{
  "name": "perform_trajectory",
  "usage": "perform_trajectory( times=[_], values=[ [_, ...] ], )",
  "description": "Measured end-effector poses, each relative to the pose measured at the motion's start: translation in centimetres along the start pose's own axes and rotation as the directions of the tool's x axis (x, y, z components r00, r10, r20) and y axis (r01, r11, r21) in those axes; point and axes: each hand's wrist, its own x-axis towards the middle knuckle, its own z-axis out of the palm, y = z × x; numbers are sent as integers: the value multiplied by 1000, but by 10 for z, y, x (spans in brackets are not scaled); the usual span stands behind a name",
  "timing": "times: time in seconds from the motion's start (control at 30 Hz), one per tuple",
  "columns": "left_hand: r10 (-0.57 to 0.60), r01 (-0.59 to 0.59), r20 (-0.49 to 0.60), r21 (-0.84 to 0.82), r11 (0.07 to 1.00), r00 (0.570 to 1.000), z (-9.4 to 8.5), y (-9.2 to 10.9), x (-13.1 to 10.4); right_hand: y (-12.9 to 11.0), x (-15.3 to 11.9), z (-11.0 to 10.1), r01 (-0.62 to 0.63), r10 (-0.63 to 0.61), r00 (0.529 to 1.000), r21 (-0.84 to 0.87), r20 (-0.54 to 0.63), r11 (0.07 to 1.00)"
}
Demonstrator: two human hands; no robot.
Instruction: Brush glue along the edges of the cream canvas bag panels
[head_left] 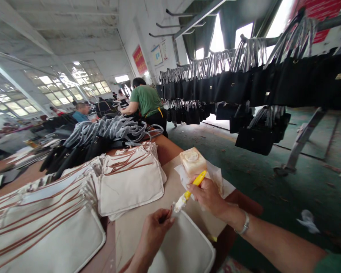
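My right hand (pixel 208 193) grips a yellow-handled glue brush (pixel 198 179). Thick whitish stuff coats its bristles, which point down and left. Closed in a pinch, my left hand (pixel 155 231) is at the upper edge of a cream pouch (pixel 187 246); its fingertips are close to the bristles. The pouch lies tilted in front of me, its near part cut off by the frame. Just beyond my right hand stands a squarish, crusted glue container (pixel 192 161) on a whitish sheet (pixel 226 185).
Stacks of cream pouches with brown edging (pixel 132 184) fill the table's left side. Behind them lie black bags (pixel 74 151) and grey cord-like handles (pixel 110 131). Black handbags (pixel 252 140) hang on a rack at right. A person in green (pixel 149 100) stands beyond the table.
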Motion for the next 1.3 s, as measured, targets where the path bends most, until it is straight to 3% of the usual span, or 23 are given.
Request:
perform_trajectory(
  times=[0.23,0.4,0.53,0.67,0.8,0.93,1.13,1.3],
  values=[
    [9,-9,3,-82,997,1000,7,4,-11,-14,-3,-5,56,-60,997,-64,-49,996],
    [12,-14,-34,-55,998,999,11,8,-16,-25,-19,-3,148,-139,988,-161,67,976],
    [91,-85,-116,53,995,989,18,13,-31,-25,-16,-9,174,-183,983,-191,-31,966],
    [332,-296,-157,214,931,930,24,11,-45,-27,-6,-20,64,-69,997,-86,-47,994],
    [473,-422,-140,284,861,870,25,6,-51,-29,-4,-18,-84,80,990,25,120,996],
    [473,-424,-105,305,852,875,23,6,-54,-37,-2,-20,-245,206,937,112,282,963],
    [463,-425,-46,323,845,885,21,11,-54,-39,8,-23,-280,237,946,183,223,942],
    [362,-314,-26,442,841,932,18,3,-57,-32,-4,-11,-376,292,887,192,357,906]
  ],
)
